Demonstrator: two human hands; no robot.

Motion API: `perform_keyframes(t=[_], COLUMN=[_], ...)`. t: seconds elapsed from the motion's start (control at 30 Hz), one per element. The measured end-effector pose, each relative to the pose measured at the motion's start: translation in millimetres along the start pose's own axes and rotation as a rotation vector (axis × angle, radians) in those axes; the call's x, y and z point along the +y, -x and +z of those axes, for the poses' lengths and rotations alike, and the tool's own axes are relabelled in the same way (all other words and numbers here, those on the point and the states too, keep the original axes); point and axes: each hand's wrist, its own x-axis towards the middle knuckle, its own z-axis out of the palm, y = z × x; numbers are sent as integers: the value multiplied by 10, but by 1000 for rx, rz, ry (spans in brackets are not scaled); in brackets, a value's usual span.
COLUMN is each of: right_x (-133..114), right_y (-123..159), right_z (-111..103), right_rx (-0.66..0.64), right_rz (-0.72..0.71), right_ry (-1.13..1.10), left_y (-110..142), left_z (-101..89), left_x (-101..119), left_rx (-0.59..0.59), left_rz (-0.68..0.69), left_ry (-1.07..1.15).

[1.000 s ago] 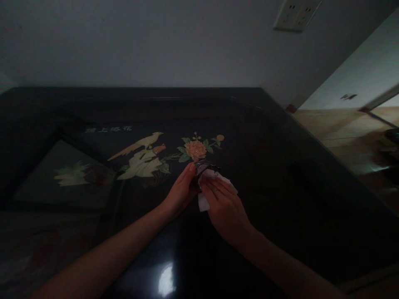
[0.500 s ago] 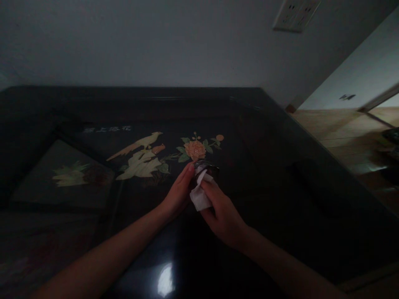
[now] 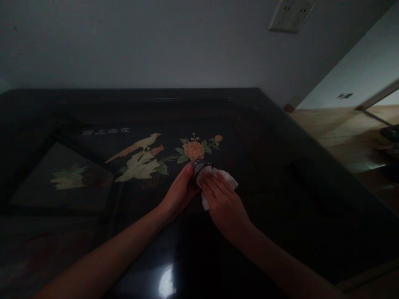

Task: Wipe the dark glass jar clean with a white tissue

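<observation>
Got a small dark object (image 3: 199,164) over the glossy black tabletop (image 3: 268,178), by the coral peony design (image 3: 193,149), gripped in the angled left hand (image 3: 181,187), with crumpled white tissue (image 3: 230,178) clamped against it by the slanted right hand (image 3: 220,199). Looks shiny, kinda curved, mostly covered.

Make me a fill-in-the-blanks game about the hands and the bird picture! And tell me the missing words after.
The crumpled cloth or tissue is coloured ____.
The ring is not on the left hand but on the ____ hand.
As you look at it, the pictured bird is on the ____ side of the big flower.
The small dark thing is between ____ hands.

Missing words: white; right; left; two.
</observation>
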Motion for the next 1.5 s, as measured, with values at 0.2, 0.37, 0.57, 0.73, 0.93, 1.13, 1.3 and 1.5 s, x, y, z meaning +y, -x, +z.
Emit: perform_keyframes(t=[0.2,0.37,0.57,0.73,0.93,1.13,1.3,1.5], right_x=[-35,-28,-42,6,24,-86,-316,-358], right_y=[9,-14,-1,0,-116,-403,-704,-887], right_z=[-11,-35,-29,-11,-117,-331,-418,-318], right_rx=[35,5,-14,-43,1,-109,-305,-307], right_rz=[26,69,221,113,-115,-186,-75,165], right_ry=[-60,-488,-866,-696,-93,127,-32,-473], left_y=[10,37,73,61,51,19,-33,-66], left_z=[6,45,89,78,57,7,-17,-40], left_x=[8,36,62,49,72,168,257,313], left_rx=[-11,46,53,75,48,61,73,76], left_rz=[-10,17,52,75,90,170,59,52], left_ry=[-17,-65,-122,-125,12,91,202,340])
